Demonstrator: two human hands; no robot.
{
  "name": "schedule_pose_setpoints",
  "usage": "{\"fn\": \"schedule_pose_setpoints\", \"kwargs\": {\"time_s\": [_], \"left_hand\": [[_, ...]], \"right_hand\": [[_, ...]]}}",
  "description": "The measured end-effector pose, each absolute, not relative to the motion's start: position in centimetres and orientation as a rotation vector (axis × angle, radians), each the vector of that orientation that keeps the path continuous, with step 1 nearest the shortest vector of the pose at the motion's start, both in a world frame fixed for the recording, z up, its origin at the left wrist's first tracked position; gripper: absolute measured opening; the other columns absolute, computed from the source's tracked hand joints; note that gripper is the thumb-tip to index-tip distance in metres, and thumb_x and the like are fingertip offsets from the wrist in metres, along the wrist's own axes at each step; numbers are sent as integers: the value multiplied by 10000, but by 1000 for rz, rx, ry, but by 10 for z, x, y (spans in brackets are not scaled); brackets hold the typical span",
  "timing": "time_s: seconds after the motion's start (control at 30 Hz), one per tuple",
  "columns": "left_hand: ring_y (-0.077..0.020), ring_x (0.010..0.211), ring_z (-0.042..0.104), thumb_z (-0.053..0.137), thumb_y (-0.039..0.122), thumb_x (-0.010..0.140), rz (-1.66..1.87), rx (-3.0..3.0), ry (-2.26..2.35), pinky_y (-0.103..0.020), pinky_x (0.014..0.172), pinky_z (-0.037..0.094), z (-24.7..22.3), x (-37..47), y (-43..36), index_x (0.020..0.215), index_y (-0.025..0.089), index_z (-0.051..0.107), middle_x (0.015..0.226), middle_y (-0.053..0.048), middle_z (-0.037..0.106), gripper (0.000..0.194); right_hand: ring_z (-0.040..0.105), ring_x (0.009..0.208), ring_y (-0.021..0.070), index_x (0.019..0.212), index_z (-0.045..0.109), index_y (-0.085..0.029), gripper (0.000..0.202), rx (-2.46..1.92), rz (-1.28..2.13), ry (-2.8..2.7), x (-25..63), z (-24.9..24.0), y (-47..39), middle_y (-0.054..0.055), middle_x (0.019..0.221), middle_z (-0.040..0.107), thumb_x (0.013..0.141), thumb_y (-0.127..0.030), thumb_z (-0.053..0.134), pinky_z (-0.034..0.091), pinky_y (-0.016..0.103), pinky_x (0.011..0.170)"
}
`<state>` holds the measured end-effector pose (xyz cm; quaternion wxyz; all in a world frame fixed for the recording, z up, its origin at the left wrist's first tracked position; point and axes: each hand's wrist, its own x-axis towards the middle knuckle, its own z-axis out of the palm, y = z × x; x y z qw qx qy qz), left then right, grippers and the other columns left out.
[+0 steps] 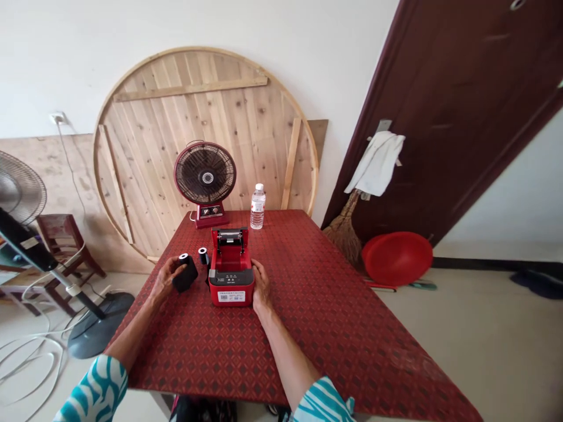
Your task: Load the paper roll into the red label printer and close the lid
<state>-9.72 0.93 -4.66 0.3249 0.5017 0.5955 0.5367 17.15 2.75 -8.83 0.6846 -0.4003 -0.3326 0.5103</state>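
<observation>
A red and black receipt printer [231, 298] stands on the table with its lid [231, 237] raised and its red paper bay showing. My right hand [261, 287] grips the printer's right side, fingers bent round its back corner. To the left of the printer, my left hand [166, 280] is closed on a black paper roll [185, 278], whose white core faces up. A smaller dark roll [203, 255] stands between that roll and the printer, touched by neither hand. A black strip lies along the printer's left side, partly hidden.
A red table fan [206, 176] and a clear water bottle [257, 208] stand at the far end of the patterned red table [308, 328]. Behind leans a round wooden tabletop [153, 135]. A standing fan [39, 252] is at left; a broom [345, 231] and red basin [398, 258] at right.
</observation>
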Motion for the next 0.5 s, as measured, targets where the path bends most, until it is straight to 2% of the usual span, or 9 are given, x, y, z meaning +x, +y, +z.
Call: {"fn": "schedule_pose_setpoints", "kwargs": {"time_s": [0.07,0.2,0.3,0.5], "left_hand": [[-266,1047,653,716,633,654,1394,1419,1487,-363,890,526,-26,-83,5,1071,194,571,1087,-102,700,622],[-240,1041,646,659,462,795,1138,1880,1370,-363,956,490,15,-40,7,1144,202,624,1117,-85,699,437],[-236,1028,647,646,336,809,894,2216,1402,-348,956,475,33,-12,19,1109,231,685,1092,-66,706,321],[-264,1047,658,582,219,831,218,2478,1428,-327,905,479,46,13,47,1077,208,728,1122,-103,723,287]], "right_hand": [[647,994,233,1025,708,-228,410,-903,1126,-764,172,-87,28,45,1066,736,737,-504,616,486,358,854],[643,969,225,1037,715,-247,384,-888,1104,-789,171,-90,30,31,1040,740,766,-496,605,483,356,854],[638,967,218,1042,715,-256,369,-837,1103,-796,169,-95,34,20,1000,742,777,-487,607,486,347,854],[623,1017,214,1015,729,-260,322,-793,1068,-794,166,-99,40,17,1030,734,791,-457,607,472,338,901]]}}
